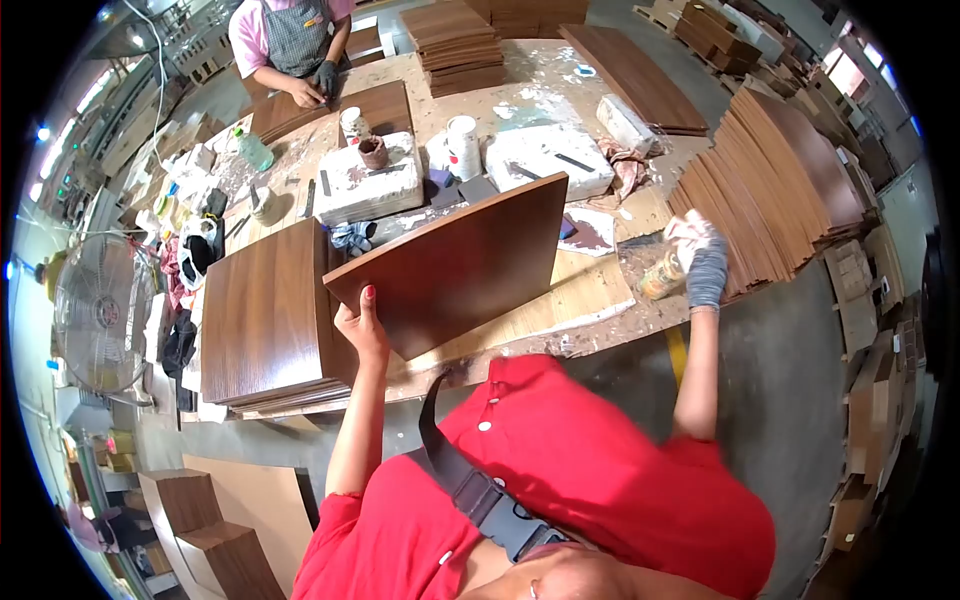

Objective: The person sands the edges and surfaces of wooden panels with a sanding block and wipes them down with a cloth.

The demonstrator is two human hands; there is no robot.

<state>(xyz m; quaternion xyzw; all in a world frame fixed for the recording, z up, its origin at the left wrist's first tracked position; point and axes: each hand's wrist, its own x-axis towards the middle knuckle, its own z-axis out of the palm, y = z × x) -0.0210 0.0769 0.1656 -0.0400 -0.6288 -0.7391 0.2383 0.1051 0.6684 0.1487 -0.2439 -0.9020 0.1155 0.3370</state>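
My left hand (363, 325) grips the lower left edge of a dark brown wood panel (470, 265), thumb on its face. The panel stands tilted above the worktable. Out to the right, my right hand (708, 268), in a grey glove, is closed on a pale crumpled cloth (686, 232). Right beside that hand is a jar or bottle with amber contents (661, 275); whether the hand touches it I cannot tell. A stack of brown panels (262, 310) lies to the left of the held panel. Another large, fanned stack of panels (765, 190) rises beyond my right hand.
White-smeared blocks (375, 185) on the worktable (590, 325) carry cups and scraper blades. A white bottle (463, 145) stands between them. Across the table a co-worker (295, 50) bends over another panel. A standing fan (105, 310) is at the left.
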